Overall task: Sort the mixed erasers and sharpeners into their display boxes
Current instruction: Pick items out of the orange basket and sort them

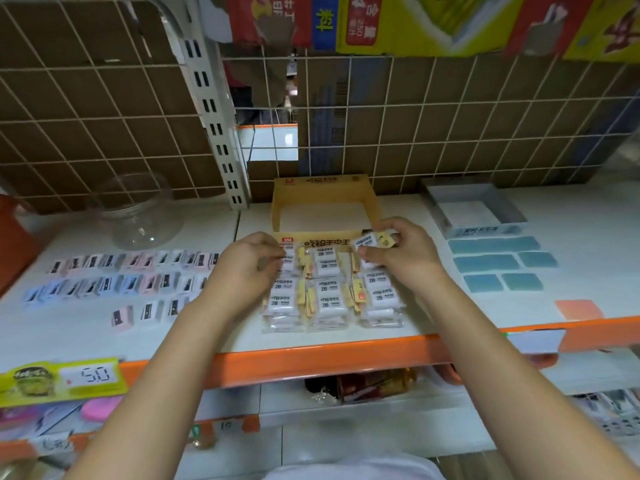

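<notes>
The right hand (398, 258) pinches one wrapped eraser (372, 241) beside the yellow box (323, 206), probably to load it; the left hand (249, 268) grips the far-left erasers (287, 261).

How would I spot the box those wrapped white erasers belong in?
Find the white shelf with its orange front edge. Mid-shelf, behind the wrapped white erasers, stands the yellow cardboard box. Unlike the shallow grey tray to its right, it is taller, yellow, with printed walls.
</notes>
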Available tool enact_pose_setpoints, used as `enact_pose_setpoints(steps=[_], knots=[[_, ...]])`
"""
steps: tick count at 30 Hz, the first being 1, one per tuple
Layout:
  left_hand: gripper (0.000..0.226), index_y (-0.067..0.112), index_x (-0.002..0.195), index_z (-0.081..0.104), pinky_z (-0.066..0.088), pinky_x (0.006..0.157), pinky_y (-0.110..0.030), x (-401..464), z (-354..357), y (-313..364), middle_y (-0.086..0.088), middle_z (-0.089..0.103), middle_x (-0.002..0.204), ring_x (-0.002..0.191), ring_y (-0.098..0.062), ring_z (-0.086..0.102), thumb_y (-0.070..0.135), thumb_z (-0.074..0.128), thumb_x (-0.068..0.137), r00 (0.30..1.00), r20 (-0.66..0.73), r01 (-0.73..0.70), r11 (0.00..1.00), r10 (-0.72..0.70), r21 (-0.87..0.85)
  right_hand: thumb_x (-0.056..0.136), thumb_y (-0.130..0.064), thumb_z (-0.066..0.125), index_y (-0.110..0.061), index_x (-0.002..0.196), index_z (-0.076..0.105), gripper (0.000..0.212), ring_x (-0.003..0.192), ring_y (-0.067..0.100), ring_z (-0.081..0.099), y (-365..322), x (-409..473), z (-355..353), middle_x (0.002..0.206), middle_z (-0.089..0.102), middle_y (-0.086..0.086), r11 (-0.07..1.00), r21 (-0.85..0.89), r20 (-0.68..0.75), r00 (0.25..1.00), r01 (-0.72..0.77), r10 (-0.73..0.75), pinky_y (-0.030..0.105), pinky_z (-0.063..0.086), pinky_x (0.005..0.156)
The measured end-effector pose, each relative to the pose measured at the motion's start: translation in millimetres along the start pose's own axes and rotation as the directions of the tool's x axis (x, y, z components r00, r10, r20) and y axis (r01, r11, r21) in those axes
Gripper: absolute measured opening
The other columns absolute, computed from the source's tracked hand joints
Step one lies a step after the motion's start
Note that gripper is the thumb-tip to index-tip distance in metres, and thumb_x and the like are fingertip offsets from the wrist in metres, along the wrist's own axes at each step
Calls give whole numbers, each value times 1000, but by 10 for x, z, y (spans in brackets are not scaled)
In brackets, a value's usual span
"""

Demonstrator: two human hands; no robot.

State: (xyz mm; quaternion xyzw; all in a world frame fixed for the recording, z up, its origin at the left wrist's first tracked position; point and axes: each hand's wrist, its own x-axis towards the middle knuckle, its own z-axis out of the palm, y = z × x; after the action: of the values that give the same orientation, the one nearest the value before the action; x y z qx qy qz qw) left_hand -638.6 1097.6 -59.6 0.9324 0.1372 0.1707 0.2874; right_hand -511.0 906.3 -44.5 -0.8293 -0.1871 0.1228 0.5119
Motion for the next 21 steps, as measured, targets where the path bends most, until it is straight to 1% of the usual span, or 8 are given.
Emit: enact_pose_setpoints(steps=[2,7,9,11,13,17,19,21], knots=[[19,1,100,70,45,92,-34,-3,3,3,-7,61,104,97,-25,58,0,61,83,1000,-6,-6,1000,6,3,74,-26,75,-26,107,58,37,89,14,55,25,-2,-26,96,55,-8,992,-125,7,1000,31,-31,28,48,70],[21,3,102,70,46,92,-36,-20,18,8,-6,61,105,96,-24,57,1,61,84,999,-28,-15,1000,15,4,79,-46,65,-22,123,56,51,116,24,42,83,-15,-71,116,48,5,938,-345,15,1000,27,-24,34,38,94],[23,6,106,68,45,89,-33,-30,11,23,-5,60,107,97,-22,56,5,59,86,999,-35,-28,1000,29,7,83,-46,59,-21,129,52,52,120,25,36,50,-48,-81,122,45,7,904,-421,31,997,71,-64,33,33,95],[26,9,111,66,39,83,-25,-44,-26,50,-4,59,110,96,-17,53,7,56,87,997,-48,-50,998,52,39,87,-42,56,-20,133,48,52,121,24,32,-31,-70,-74,127,44,7,862,-480,30,985,161,-167,31,30,95],[29,10,116,63,35,80,-23,-67,-109,74,-5,59,114,98,-18,51,12,55,88,995,-69,-69,991,77,113,88,-36,55,-18,132,48,48,122,23,31,-160,-94,-27,131,44,7,824,-499,54,959,268,-279,29,28,96],[45,7,117,62,43,86,-37,-213,-405,96,-13,60,117,106,-33,55,28,45,81,989,-89,-83,952,114,295,89,-26,54,-13,130,50,43,121,28,36,-475,-201,253,130,47,10,712,-513,188,872,479,-452,30,28,97],[47,6,115,63,47,84,-42,-329,-571,52,-16,61,113,103,-36,57,31,40,81,986,-114,-71,928,120,366,91,-26,51,-14,130,50,42,121,27,38,-627,-261,476,131,47,9,660,-501,264,825,559,-499,30,29,96],[46,5,113,62,47,86,-42,-465,-733,-44,-17,61,112,104,-36,57,30,39,81,984,-150,-31,914,100,405,93,-29,46,-18,135,44,44,127,23,32,-756,-312,723,139,41,7,618,-478,351,780,624,-518,29,27,100]])
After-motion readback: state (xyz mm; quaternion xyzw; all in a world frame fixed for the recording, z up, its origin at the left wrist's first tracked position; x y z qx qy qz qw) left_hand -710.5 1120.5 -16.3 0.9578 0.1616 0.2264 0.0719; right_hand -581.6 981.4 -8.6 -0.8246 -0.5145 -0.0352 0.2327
